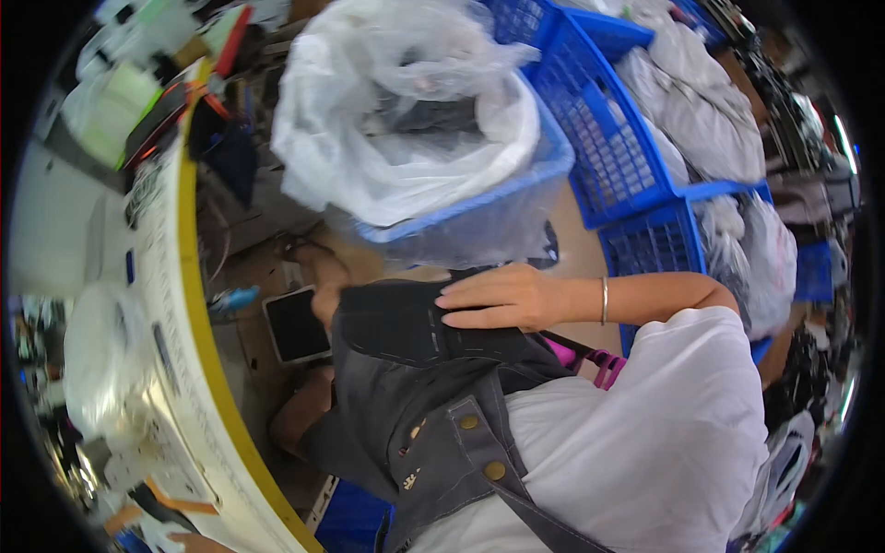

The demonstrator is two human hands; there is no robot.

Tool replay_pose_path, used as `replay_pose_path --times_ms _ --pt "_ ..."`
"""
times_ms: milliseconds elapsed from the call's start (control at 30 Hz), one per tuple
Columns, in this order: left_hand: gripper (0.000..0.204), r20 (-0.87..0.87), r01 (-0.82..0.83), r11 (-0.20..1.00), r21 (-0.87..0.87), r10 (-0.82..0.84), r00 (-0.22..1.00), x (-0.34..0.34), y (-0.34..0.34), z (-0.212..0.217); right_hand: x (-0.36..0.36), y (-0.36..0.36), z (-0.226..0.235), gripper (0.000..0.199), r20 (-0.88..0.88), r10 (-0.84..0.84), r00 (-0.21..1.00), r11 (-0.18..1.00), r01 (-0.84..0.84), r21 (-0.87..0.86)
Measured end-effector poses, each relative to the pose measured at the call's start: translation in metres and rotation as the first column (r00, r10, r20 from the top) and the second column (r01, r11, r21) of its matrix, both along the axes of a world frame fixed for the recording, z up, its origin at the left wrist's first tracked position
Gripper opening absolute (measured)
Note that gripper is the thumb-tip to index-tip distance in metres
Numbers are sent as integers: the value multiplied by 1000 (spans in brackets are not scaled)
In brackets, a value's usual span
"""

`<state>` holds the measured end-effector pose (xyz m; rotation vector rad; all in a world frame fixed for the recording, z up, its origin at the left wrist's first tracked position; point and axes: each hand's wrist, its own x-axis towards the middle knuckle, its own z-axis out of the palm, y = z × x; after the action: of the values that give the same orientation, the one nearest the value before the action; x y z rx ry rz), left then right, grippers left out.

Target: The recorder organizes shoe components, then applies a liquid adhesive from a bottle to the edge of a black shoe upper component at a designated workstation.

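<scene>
Across my lap lies a flat black fabric piece (pixel 392 323) with light stitch marks near its edge. My right hand (pixel 502 297) rests on it palm down, fingers stretched out flat over its right part. Beneath the piece is my dark grey apron (pixel 378 396) with brass buttons. Only a sliver of skin, seemingly my left hand (pixel 195 542), shows at the lower left edge by the table; its fingers are hidden. Near it lies a dark strip (pixel 159 505) beside orange-brown pieces on the white tabletop.
A white table with a yellow edge (pixel 195 304) curves along my left. Ahead stands a blue bin (pixel 553 147) lined with a clear plastic bag (pixel 323 120), dark pieces inside. Blue crates (pixel 618 175) with bagged goods stand at right. A black pedal (pixel 297 324) lies under the table.
</scene>
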<state>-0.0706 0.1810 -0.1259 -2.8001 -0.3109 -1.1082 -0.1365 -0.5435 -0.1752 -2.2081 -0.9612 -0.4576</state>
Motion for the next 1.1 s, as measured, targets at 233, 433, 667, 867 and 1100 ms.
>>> replay_pose_path --times_ms 233,433,667,867,1100 --pt "62 -103 544 778 -313 -597 795 -8 -324 26 -40 0 -50 52 -306 15 952 969 61 238" --pt "47 -630 829 391 -400 -774 60 -2 -508 -9 -8 14 -78 45 -61 82 995 913 -50 405" --pt "13 -609 727 575 -376 -744 273 3 -529 -24 -70 -104 -171 24 -652 -372 661 711 654 257" --pt "11 -632 502 780 -373 -610 478 -7 -499 -29 -132 -194 -371 37 -672 -673 310 738 221 -637" --pt "12 -749 336 941 -40 -251 613 -48 -479 16 20 -140 -355 51 -886 -458 66 888 -13 -460"
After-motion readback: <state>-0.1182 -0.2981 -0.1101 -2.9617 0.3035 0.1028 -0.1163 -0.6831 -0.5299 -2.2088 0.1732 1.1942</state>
